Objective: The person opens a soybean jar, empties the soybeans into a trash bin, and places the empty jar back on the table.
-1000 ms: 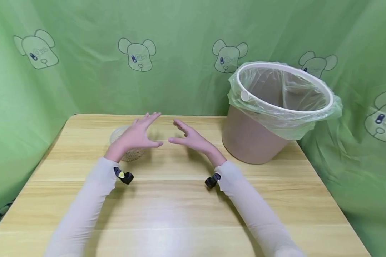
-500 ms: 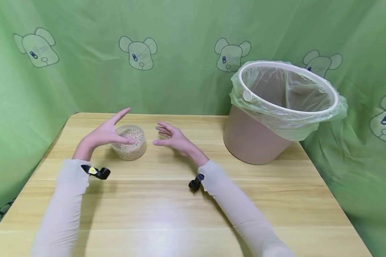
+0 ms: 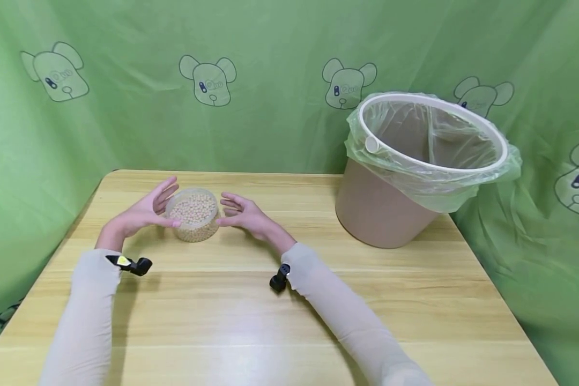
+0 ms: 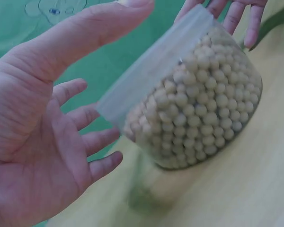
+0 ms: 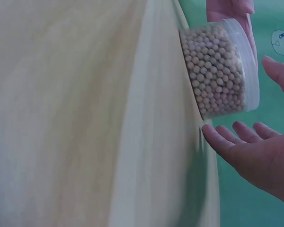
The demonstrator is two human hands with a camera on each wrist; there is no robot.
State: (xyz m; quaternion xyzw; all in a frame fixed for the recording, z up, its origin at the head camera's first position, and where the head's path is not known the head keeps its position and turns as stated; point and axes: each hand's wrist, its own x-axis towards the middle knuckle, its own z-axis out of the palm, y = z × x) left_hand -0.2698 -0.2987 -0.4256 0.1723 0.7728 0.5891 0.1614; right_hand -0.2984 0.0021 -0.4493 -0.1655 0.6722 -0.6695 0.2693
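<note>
While flanked by left hand (image 3: 140, 215) and right hand (image 3: 251, 218), both spread: upright, clear round tub (image 3: 197, 235) filled with pale beads (image 3: 192, 208), toward bench's far-left corner (image 3: 117, 179).

Looks like a curtained-off recording booth. Green cloth (image 3: 275, 136) with printed cartoon animal faces (image 3: 205, 83) hangs creased behind the bench (image 3: 251, 327) and along both sides. Bench top is wood-grain. Small black cameras (image 3: 277, 283) sit at both sleeve cuffs (image 3: 303, 265). Bag-lined bin (image 3: 383, 214) stands up on the bench. Cloth hides the wider room; home, lab or office, can't tell.
</note>
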